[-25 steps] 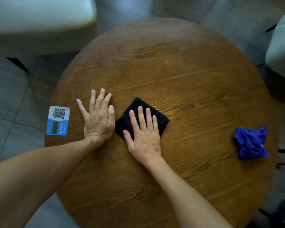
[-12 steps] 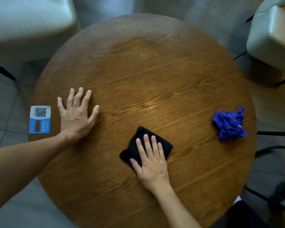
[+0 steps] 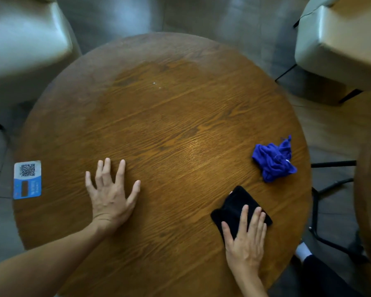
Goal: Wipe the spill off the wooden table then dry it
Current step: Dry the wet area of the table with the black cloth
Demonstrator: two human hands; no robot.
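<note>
Head view: right hand (image 3: pixel 245 243) flat, fingers extended, pressing black cloth (image 3: pixel 237 207) onto tabletop (image 3: pixel 180 125) near right edge, gripping nothing. Left hand (image 3: pixel 110 197) splayed open, empty, bracing. Blue cloth (image 3: pixel 273 160) just beyond. Risk: sweeping cloth off edge, smearing moisture.

The wooden table (image 3: pixel 180 129) shows open grain with a soft sheen; black cloth (image 3: pixel 236 209) looks matt, perhaps plush.

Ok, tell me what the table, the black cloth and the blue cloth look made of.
Table: wood or wood veneer, visible grain, smooth sheen.
Black cloth: soft matte fabric, folded flat under the right hand; possibly microfibre.
Blue cloth: thin fabric, crumpled into fine creases.
</note>
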